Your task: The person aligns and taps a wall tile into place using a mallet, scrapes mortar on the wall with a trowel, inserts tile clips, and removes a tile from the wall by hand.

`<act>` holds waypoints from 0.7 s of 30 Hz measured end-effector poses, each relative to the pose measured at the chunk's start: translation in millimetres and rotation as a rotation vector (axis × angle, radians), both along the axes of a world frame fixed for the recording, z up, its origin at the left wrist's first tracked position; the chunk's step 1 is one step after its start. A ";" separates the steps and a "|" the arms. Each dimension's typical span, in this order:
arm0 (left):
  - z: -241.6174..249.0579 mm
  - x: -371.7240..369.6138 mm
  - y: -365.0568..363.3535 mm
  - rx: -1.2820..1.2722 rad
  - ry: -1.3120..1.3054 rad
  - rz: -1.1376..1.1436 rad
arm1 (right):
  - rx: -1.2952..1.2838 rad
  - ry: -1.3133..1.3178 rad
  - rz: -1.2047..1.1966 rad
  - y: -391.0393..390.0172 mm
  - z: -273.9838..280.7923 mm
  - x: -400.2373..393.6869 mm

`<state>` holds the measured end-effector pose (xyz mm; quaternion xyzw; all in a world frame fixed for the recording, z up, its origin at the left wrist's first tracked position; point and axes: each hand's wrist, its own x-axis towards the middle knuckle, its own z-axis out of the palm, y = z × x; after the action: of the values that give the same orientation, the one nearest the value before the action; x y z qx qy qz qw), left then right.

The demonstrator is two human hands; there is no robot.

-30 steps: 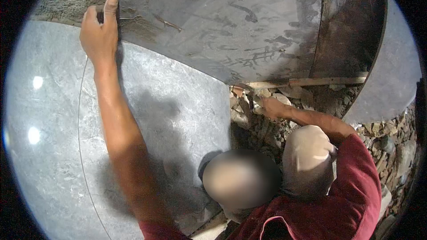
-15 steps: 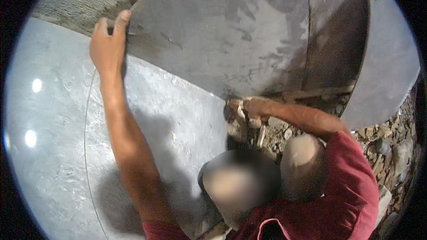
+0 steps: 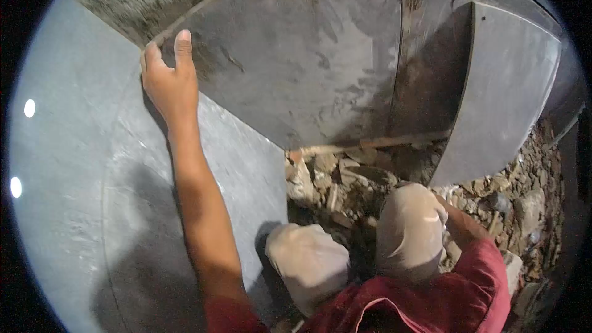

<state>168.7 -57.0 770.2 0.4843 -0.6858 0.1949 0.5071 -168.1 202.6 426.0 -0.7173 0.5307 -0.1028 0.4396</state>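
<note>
My left hand (image 3: 171, 83) is at the upper left corner of a large dark grey tile (image 3: 308, 55) standing against the wall. Its thumb lies over the tile's face and the fingers bend at its edge. Below that hand, a lighter grey panel (image 3: 246, 154) meets the tile along a slanting seam. My right forearm (image 3: 464, 222) reaches down behind my right knee (image 3: 410, 228), so the right hand and its fingers are hidden, low over the rubble (image 3: 351, 191).
A loose curved-edged grey tile piece (image 3: 499, 92) leans at the right. Broken stones (image 3: 530, 209) cover the ground around my knees. Rough cement wall (image 3: 139, 0) shows at the upper left. My left knee (image 3: 311, 259) is beside the lighter panel.
My right hand has left the tile's lower edge and drawn back behind my right knee. My left hand stays at the tile's corner. The view has shifted, and both knees show more fully.
</note>
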 end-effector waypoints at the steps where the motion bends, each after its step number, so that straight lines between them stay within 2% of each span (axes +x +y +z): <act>1: -11.2 -8.9 12.3 -0.036 0.082 -0.038 | 0.002 0.029 -0.094 18.4 -7.6 -6.9; 2: -28.1 -15.0 23.2 0.001 0.186 -0.185 | -0.002 0.062 -0.171 32.9 -17.0 -11.2; 4: -71.4 -26.4 49.8 0.221 0.312 -0.174 | -0.015 0.115 -0.300 54.2 -35.5 -11.7; 6: -97.7 -49.0 69.7 0.605 0.518 -0.224 | -0.027 0.150 -0.373 66.0 -49.6 -8.9; 8: -159.5 -49.3 45.6 0.763 0.879 -0.545 | -0.042 0.162 -0.425 77.9 -58.9 -3.4; 9: -166.3 -59.7 46.3 0.931 1.130 -0.569 | -0.046 0.170 -0.440 81.0 -64.1 0.5; 11: -197.8 -72.1 38.4 1.095 1.441 -0.617 | -0.048 0.177 -0.464 84.2 -68.3 2.3; 14: -248.0 -94.5 26.9 1.177 1.708 -0.555 | -0.043 0.193 -0.480 90.1 -64.8 -1.6; 18: -288.6 -120.2 34.8 1.300 1.806 -0.529 | -0.037 0.214 -0.499 93.7 -58.5 -10.5; 21: -277.5 -141.2 57.4 1.428 1.757 -0.609 | -0.030 0.216 -0.515 96.2 -59.7 -6.2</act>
<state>27.5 0.5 492.7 0.4431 -0.1414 -0.7651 0.4453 -174.4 298.8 366.3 -0.5720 0.7378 -0.1417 0.3292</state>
